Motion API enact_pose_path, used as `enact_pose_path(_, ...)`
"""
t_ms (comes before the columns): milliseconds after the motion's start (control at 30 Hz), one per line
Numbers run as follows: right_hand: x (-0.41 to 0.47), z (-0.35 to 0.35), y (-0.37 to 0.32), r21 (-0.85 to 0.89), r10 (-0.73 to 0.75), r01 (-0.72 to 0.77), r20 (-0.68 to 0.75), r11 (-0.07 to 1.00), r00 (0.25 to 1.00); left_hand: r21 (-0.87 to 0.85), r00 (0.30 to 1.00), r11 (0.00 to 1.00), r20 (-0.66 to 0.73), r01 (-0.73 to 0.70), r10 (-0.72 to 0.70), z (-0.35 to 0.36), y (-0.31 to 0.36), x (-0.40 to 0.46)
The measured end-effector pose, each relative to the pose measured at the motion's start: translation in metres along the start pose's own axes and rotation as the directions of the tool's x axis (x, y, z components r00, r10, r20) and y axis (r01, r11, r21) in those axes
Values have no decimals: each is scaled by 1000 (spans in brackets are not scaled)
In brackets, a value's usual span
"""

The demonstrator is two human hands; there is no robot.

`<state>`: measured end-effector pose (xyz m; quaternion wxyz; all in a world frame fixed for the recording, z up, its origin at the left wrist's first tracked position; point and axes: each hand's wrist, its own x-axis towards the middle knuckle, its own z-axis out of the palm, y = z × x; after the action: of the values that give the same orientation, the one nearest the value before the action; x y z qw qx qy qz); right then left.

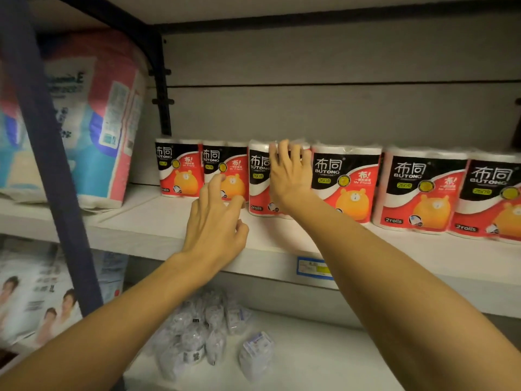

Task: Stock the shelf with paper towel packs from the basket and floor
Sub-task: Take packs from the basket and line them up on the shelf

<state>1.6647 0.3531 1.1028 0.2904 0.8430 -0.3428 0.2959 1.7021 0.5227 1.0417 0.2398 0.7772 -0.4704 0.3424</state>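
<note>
Up on the middle shelf (158, 221), a person's right hand (290, 173) lies flat against the front of the third paper towel pack (258, 182) in a row of six, fingers straight and spread with the tips hooked just over its top edge, apparently to push it back and square it with its neighbours. The left hand (215, 218) hovers just in front of the second pack (225, 170), fingers relaxed and slightly bent, holding nothing; whether its fingertips actually touch the wrapper cannot be told from this angle. All six packs stand upright with their red, black and orange labels facing out, the first pack (177, 167) tucked close to the dark upright post (162, 88) at the left end, the fourth pack (345, 182), fifth pack (423, 190) and sixth pack (492, 198) running on toward the right edge of the view, each touching or nearly touching the next. That label-forward, shoulder-to-shoulder line looks like deliberate shop facing, so shoppers read the brand at a glance. Neither the basket nor the floor is in view, so how many packs remain to be shelved cannot be judged. A blue and yellow price tag (314, 266) is fixed to the shelf's front lip below the right forearm. Beyond the post sits a bulky pink and blue diaper bag (98, 114), and small clear-wrapped tissue packets (214, 334) lie loose on the lower shelf (324, 362).
</note>
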Motion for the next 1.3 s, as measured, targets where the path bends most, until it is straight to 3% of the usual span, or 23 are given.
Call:
enact_pose_path(167, -16, -13, 20, 247, -81, 65, 53, 967, 995, 81, 999, 996, -24, 37, -35, -8, 20, 7)
enact_pose_path(333, -57, -34, 42, 321, -92, 143, -168, 936, 982, 81, 1000, 997, -5, -17, 17, -13, 41, 8)
enact_pose_path(433, -79, -49, 50, 339, -41, 172, -362, 925, 931, 41, 998, 998, -11, -57, 57, -18, 50, 2)
enact_pose_path(533, -105, -60, 49, 400, 44, 161, -456, 903, 889, -27, 977, 984, -122, -178, 174, -25, 54, -14)
enact_pose_path(600, -129, -65, 44, 459, 111, 118, -443, 881, 890, -29, 927, 949, -223, -315, 301, -26, 53, -33)
enact_pose_path(733, -185, -59, 24, 487, 163, 60, -402, 871, 901, -65, 869, 885, -239, -460, 434, -13, 46, -85)
enact_pose_path(933, -278, -12, -23, 479, 160, 39, -367, 877, 916, -195, 877, 861, -214, -470, 430, 34, 30, -182)
enact_pose_path(1100, -378, 68, -78, 506, 127, 31, -274, 862, 953, -294, 902, 854, -95, -429, 421, 107, 3, -294)
enact_pose_path(1300, -514, 190, -148, 574, -22, 107, -154, 812, 988, -242, 900, 879, 45, -412, 434, 225, -33, -445)
